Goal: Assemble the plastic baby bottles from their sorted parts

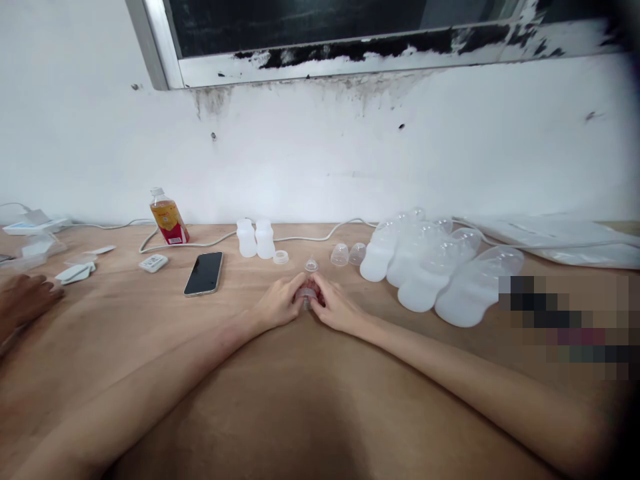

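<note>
Left of centre, two bottles point(247, 239) stood uncapped beside a loose ring point(281, 257). At mid-frame, the left hand point(280, 300) and right hand point(334, 305) had their fingers pinched on a small clear part point(307, 293), apparently unfinished, just below a loose teat point(311, 265); farther right stood two clear caps point(339, 255), then a cluster of bottles point(457, 298) already capped.

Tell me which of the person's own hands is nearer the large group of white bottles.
Right. The right hand is to the left of the white bottles, apart from them; the left hand is farther away, on the right hand's other side.
</note>
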Action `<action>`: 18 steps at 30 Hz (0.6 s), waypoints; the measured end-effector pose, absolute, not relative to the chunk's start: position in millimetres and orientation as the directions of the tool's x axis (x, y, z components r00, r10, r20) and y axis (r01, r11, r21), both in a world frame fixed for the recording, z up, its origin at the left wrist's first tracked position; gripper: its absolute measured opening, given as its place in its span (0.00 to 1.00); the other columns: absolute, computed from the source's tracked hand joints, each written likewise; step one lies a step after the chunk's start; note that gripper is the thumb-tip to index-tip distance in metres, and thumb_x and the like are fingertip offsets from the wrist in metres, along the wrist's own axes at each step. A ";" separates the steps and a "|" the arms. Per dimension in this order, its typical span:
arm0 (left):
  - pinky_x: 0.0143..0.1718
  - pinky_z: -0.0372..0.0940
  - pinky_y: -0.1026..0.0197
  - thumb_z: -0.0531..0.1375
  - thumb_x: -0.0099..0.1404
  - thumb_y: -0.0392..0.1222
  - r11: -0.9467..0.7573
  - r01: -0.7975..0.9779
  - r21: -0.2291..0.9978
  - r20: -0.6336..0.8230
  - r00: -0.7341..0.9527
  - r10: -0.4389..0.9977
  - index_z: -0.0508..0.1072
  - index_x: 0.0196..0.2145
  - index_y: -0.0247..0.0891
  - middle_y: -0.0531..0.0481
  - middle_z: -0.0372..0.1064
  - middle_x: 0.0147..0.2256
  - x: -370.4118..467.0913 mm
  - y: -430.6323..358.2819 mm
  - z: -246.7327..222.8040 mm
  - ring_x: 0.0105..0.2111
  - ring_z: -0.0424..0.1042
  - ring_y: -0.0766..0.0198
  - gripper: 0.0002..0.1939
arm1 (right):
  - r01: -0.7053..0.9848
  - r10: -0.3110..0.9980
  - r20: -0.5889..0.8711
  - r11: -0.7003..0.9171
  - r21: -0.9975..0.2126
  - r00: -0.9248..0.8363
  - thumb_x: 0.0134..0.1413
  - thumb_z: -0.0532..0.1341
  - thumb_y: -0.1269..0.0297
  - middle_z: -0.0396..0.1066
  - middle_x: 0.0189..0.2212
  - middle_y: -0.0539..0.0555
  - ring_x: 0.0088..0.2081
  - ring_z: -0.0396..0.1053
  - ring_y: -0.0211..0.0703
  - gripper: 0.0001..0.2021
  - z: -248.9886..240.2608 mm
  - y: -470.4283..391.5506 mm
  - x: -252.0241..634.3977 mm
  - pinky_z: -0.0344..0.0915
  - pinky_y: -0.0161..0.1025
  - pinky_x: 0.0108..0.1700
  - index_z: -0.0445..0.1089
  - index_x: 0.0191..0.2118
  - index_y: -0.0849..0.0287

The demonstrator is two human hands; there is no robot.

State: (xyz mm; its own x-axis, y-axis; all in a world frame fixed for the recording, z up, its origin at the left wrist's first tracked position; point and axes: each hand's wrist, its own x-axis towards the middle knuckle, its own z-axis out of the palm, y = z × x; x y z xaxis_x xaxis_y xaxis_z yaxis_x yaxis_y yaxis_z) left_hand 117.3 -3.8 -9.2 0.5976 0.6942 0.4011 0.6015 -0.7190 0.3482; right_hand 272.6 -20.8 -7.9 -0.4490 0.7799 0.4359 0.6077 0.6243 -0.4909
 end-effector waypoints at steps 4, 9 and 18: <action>0.33 0.58 0.62 0.48 0.58 0.36 -0.744 0.635 0.208 0.403 0.638 0.656 0.59 0.37 0.38 0.49 0.66 0.32 113.1 -7.3 -4.1 0.32 0.66 0.61 0.08 | 0.623 0.786 0.445 0.615 -0.484 -0.430 0.45 0.51 0.75 0.62 0.25 0.49 0.25 0.59 0.37 0.10 -9.6 -19.0 273.1 0.55 0.34 0.28 0.58 0.37 0.61; 0.47 0.53 0.56 0.50 0.58 0.45 -0.765 0.644 -0.007 0.495 0.667 0.557 0.59 0.43 0.36 0.45 0.63 0.42 89.3 12.6 29.9 0.43 0.62 0.57 0.16 | 0.580 0.789 0.481 0.610 -0.540 -0.382 0.49 0.49 0.76 0.64 0.35 0.54 0.32 0.62 0.37 0.15 -8.2 -13.8 276.1 0.58 0.36 0.35 0.63 0.43 0.60; 0.52 0.28 0.40 0.59 0.49 0.51 -0.529 0.775 -0.346 0.364 0.630 0.686 0.60 0.47 0.33 0.40 0.63 0.44 59.7 123.7 71.8 0.53 0.48 0.47 0.30 | 0.492 0.842 0.427 0.539 -0.684 -0.329 0.46 0.57 0.65 0.64 0.38 0.53 0.36 0.63 0.39 0.13 -8.2 -13.6 276.9 0.61 0.38 0.38 0.64 0.41 0.57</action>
State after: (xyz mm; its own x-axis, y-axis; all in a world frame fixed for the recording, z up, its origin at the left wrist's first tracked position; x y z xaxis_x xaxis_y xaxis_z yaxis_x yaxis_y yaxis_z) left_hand 59.7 123.7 71.8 0.6304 0.6858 0.3635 0.7749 -0.5289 -0.3461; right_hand 276.9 -13.6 -8.2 -0.3287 0.8423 0.4272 0.4920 0.5389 -0.6838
